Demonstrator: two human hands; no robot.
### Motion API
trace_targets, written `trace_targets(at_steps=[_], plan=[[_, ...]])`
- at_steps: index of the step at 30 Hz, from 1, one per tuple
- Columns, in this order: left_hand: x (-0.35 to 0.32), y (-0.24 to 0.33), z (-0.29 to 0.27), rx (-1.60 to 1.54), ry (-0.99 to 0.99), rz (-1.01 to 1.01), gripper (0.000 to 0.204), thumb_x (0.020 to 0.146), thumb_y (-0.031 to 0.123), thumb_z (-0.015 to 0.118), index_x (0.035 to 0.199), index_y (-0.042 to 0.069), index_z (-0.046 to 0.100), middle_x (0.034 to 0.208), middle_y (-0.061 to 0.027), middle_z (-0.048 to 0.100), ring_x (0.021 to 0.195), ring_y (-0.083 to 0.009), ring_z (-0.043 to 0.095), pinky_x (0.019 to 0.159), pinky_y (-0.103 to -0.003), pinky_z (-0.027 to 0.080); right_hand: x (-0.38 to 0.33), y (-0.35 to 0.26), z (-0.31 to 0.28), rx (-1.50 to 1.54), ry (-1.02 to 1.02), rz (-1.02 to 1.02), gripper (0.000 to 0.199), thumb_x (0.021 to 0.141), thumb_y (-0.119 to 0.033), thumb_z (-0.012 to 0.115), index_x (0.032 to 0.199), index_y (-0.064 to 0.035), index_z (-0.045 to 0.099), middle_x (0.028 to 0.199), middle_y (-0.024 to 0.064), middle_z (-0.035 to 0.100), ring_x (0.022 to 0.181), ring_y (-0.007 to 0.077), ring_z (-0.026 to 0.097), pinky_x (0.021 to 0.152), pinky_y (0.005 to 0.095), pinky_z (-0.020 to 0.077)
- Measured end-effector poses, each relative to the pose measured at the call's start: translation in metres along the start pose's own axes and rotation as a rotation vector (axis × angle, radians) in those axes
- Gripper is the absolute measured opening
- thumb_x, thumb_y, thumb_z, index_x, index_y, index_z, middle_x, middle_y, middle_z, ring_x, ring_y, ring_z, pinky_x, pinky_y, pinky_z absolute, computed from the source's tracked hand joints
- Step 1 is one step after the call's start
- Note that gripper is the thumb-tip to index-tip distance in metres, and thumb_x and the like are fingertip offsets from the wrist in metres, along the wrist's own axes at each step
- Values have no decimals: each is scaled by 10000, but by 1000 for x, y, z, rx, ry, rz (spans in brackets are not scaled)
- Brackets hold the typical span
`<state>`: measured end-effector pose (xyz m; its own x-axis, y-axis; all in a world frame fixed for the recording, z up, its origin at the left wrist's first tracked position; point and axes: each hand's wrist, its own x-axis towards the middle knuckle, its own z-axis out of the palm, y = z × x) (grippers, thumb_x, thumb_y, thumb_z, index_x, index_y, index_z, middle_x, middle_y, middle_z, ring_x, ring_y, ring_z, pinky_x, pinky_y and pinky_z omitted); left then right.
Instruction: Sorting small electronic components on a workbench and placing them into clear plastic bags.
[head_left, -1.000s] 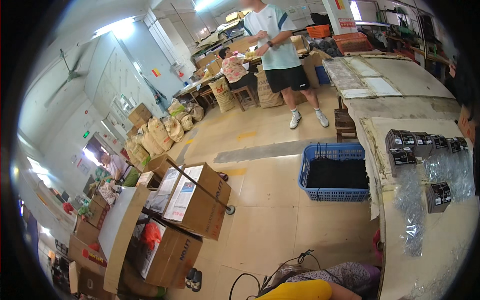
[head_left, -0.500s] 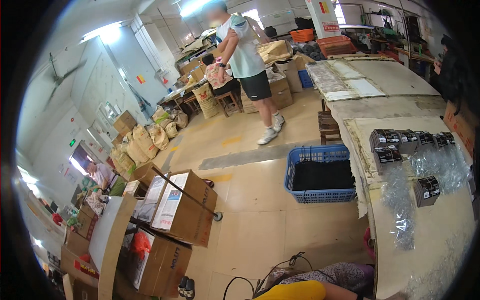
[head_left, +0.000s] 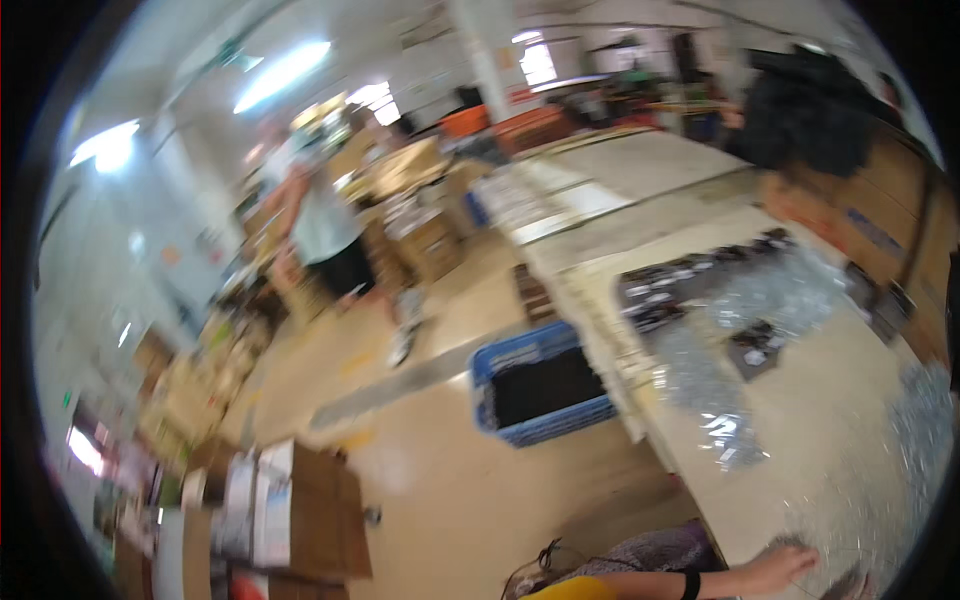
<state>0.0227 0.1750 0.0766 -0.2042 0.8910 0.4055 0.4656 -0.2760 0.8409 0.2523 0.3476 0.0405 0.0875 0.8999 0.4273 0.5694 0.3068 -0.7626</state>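
My left hand (head_left: 778, 572) reaches in from the lower edge, on a forearm with a yellow sleeve and a black wristband (head_left: 691, 584). Its fingers look stretched out, though blurred, over loose clear plastic bags (head_left: 835, 520) at the table's near end. Just right of it, a small blurred part of my right hand (head_left: 848, 587) shows at the lower rim; its fingers cannot be made out. Farther up the table (head_left: 700, 400) lie more clear plastic bags (head_left: 700, 395), a small stack of dark printed cards (head_left: 755, 348) and a row of similar stacks (head_left: 650, 300).
A blue plastic basket (head_left: 545, 430) with black material stands on the floor left of the table. Cardboard boxes (head_left: 310, 510) are at lower left, and more boxes (head_left: 880, 200) at the right. A person (head_left: 325, 220) stands in the aisle near sacks (head_left: 200, 375).
The view has swung to the right and blurred, so the scene sits farther left. My left forearm and hand, and part of my right hand, have come into view over the table.
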Motion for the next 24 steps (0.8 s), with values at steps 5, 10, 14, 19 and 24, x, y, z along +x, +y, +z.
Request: trace_targets(at_steps=[5,10,14,19,24], plan=[[6,-8,4,-70,0,-101,191,899,141,561,1078,86,600,910,-168,664,777,-360,648,637,-427,517,-39,-130,-24,228,173,158,301,866,-73,546,1161,-19,533,1257,134,505,1201,256,443,1041,367,309],[2,-3,-14,-184,51,-181,124,891,92,601,979,10,629,824,-95,684,738,-176,669,662,-281,522,-52,-111,-89,29,229,-85,331,780,-58,634,1109,-50,601,1104,104,600,1034,253,549,954,373,397],[2,-20,-12,-368,26,-150,136,876,57,605,993,-10,589,812,-84,644,707,-168,658,656,-273,533,-77,-110,-187,243,443,58,462,848,-40,594,1294,-54,474,961,69,607,898,142,575,866,296,449],[-3,-7,-23,-401,-103,-287,226,903,14,562,1113,-62,529,945,-149,618,842,-230,623,770,-312,536,-135,-72,-330,231,774,200,727,813,1,592,1450,-38,243,800,58,622,703,116,584,657,257,472],[-2,6,-29,-386,-140,-315,234,902,3,557,1126,-58,526,1018,-170,604,878,-259,626,770,-327,543,-198,-53,-457,184,1009,510,872,797,27,609,1497,-105,107,746,122,635,595,160,597,515,292,487]])
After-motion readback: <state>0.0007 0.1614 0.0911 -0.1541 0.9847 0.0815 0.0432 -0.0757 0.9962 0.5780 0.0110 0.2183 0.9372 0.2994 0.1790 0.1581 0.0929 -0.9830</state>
